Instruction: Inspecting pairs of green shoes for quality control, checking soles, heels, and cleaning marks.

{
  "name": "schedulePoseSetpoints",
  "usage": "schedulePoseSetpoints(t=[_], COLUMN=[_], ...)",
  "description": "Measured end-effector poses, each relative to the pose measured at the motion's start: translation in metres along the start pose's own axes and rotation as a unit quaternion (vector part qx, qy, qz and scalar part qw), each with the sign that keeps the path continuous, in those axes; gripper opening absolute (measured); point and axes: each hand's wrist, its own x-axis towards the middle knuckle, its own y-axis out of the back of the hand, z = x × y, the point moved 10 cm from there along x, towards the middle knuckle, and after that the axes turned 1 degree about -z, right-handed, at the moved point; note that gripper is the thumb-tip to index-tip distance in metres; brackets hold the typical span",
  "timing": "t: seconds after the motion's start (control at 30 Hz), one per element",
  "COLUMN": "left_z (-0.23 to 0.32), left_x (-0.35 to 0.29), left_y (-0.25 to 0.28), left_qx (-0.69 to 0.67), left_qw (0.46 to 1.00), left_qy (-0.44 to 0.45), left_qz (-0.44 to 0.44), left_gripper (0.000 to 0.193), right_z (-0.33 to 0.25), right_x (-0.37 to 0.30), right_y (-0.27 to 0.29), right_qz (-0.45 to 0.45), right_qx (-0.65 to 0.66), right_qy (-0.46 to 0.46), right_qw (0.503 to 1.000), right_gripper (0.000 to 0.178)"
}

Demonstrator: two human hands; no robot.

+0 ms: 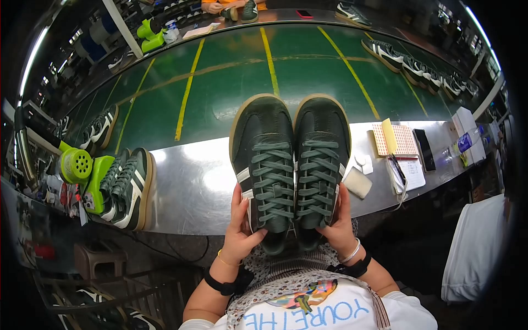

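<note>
Two dark green sneakers with white stripes, green laces and gum soles are held up side by side, toes pointing away from me. My left hand [240, 226] grips the left sneaker [271, 157] by its outer side, thumb near the tongue. On the other side, my right hand [338, 224] clasps the right sneaker [317, 159] the same way. The inner sides of the pair touch or nearly touch. Both shoes are above the near edge of the metal worktop [190, 187]. Their soles are mostly hidden from view.
A green conveyor belt [225, 82] with yellow lines runs beyond the worktop, carrying sneakers at both ends. Left stand a lime-green blower [77, 165] and another sneaker pair [135, 190]. Right lie a notebook [410, 173], a phone [424, 149] and a beige block [357, 183]. A co-worker sits opposite.
</note>
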Motion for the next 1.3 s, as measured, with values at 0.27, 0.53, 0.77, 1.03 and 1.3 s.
schedulePoseSetpoints(t=[0.27,0.53,0.77,1.03,1.3], left_z=[0.048,0.066,0.039,0.004,-0.023], left_x=[0.009,0.011,0.024,0.006,0.016], left_y=[0.006,-0.005,-0.01,0.087,0.063], left_qx=[0.438,0.554,0.695,0.261,0.056], left_qw=[0.896,0.828,0.713,0.922,0.948], left_qy=[-0.058,-0.034,0.093,0.252,0.306], left_qz=[0.045,0.08,0.001,0.135,0.066], left_gripper=[0.076,0.068,0.071,0.049,0.049], right_z=[-0.065,-0.083,-0.056,0.01,0.001], right_x=[0.005,0.011,0.034,0.015,0.031], right_y=[-0.002,-0.02,-0.048,0.091,0.032], right_qz=[0.083,0.089,-0.084,0.136,0.005], right_qx=[-0.413,-0.558,-0.633,-0.165,-0.128], right_qy=[0.108,0.09,-0.003,-0.245,-0.219], right_qw=[0.901,0.82,0.769,0.946,0.967], right_gripper=[0.079,0.076,0.066,0.057,0.057])
